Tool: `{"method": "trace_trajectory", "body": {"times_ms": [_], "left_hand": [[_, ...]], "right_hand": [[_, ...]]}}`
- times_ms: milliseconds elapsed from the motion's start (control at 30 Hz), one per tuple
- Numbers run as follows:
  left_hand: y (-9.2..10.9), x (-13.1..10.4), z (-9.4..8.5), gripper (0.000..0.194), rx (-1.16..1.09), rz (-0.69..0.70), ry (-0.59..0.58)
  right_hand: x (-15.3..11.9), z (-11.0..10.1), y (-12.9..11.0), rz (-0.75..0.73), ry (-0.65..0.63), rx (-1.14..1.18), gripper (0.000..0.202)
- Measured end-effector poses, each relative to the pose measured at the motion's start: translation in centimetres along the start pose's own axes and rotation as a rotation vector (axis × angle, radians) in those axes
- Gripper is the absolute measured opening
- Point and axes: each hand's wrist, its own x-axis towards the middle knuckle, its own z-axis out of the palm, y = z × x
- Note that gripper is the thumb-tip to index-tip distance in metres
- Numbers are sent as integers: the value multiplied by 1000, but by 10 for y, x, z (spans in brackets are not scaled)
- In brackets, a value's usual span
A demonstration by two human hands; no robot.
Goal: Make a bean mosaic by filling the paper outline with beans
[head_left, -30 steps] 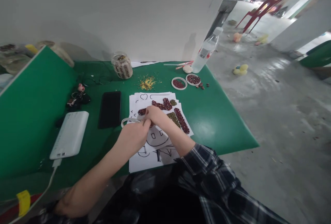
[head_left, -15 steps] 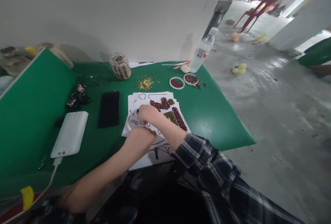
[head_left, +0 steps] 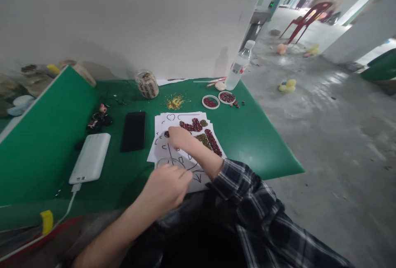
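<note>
My left hand (head_left: 168, 183) is closed at the near edge of the paper, gripping a clear round container (head_left: 171, 161) whose rim shows just beyond the knuckles. My right hand (head_left: 180, 137) rests on the drawn paper (head_left: 160, 152), its fingers curled down and the tips hidden from me. Dark red beans (head_left: 167, 134) sit right by its fingers. Beyond it, larger red beans (head_left: 195, 125) form a shape on the sheet. A strip of small red beans (head_left: 213, 142) and a patch of green beans (head_left: 203, 140) lie to its right.
Two small round dishes of beans (head_left: 210, 102) (head_left: 227, 97) stand near a water bottle (head_left: 239, 66). Yellow crumbs (head_left: 175, 102) are scattered before a glass jar (head_left: 147, 84). A phone (head_left: 133, 132), a white power bank (head_left: 90, 156) and keys (head_left: 98, 120) lie left.
My left hand has drawn back toward me with the clear container, away from my right hand, uncovering more of the drawing. My right hand stays at nearly the same spot on the paper.
</note>
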Motion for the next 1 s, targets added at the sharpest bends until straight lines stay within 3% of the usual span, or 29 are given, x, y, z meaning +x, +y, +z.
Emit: {"method": "trace_trajectory", "body": {"times_ms": [100, 233, 333, 433, 567, 733, 1000], "left_hand": [[-25, -19, -7, 24, 28, -168, 150], [-61, -32, -1, 14, -156, -382, 364], [-82, -26, 16, 14, -370, -477, 507], [-91, -16, 38, 15, -413, -495, 593], [-87, -10, 57, 18, -346, -484, 574], [-80, -7, 61, 19, -297, -410, 464], [-80, -2, 63, 21, -272, -364, 415]], "right_hand": [[-14, -4, 20, -144, 145, 60, 18], [-29, -3, 55, -339, 350, 401, 17], [-35, 6, 72, -434, 354, 644, 22], [-36, 18, 76, -493, 318, 769, 34], [-32, 28, 71, -497, 290, 847, 40], [-30, 32, 66, -505, 273, 916, 40], [-27, 35, 73, -278, 405, 1017, 28]]}}
